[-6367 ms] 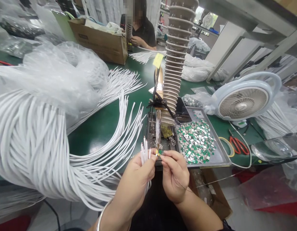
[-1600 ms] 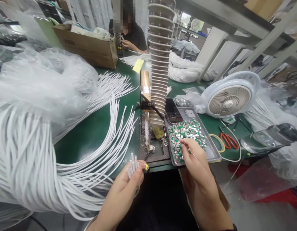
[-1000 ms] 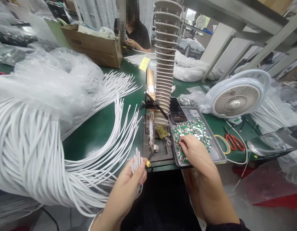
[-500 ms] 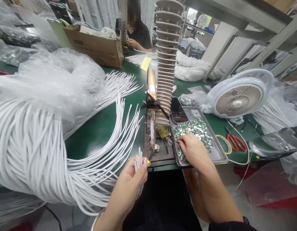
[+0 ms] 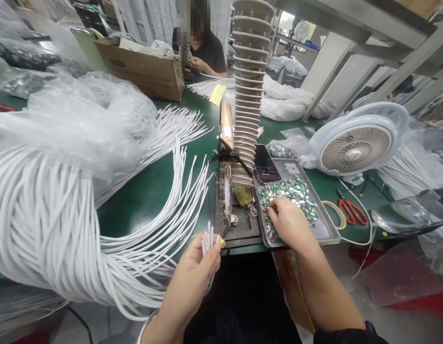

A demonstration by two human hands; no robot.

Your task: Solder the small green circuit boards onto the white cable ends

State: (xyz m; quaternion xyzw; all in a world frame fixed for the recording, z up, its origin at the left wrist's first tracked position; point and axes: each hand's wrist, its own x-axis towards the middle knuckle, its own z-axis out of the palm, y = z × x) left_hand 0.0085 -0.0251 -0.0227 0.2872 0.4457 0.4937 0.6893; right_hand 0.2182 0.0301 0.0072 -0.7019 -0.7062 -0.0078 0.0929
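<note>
My left hand (image 5: 195, 279) is closed around a small bunch of white cable ends (image 5: 207, 236), held upright just in front of the table edge. My right hand (image 5: 288, 222) rests in the metal tray (image 5: 329, 224), its fingers pinched among several small green and silver parts (image 5: 293, 193); what it pinches is too small to make out. A thin wire runs back along my right hand. The soldering stand (image 5: 229, 210) sits between my two hands, with a soldering iron (image 5: 227, 126) clamped above it.
A huge bundle of white cables (image 5: 45, 224) fills the left of the green table (image 5: 149, 186). A ribbed duct (image 5: 248, 91), a phone (image 5: 266, 165), a white fan (image 5: 357, 143) and red scissors (image 5: 353, 212) stand right. Another person (image 5: 203, 45) works behind a cardboard box (image 5: 145, 64).
My right hand left the cable ends at the soldering stand and reached into the tray, where it now picks among the parts. My left hand keeps hold of the cable ends, lowered slightly.
</note>
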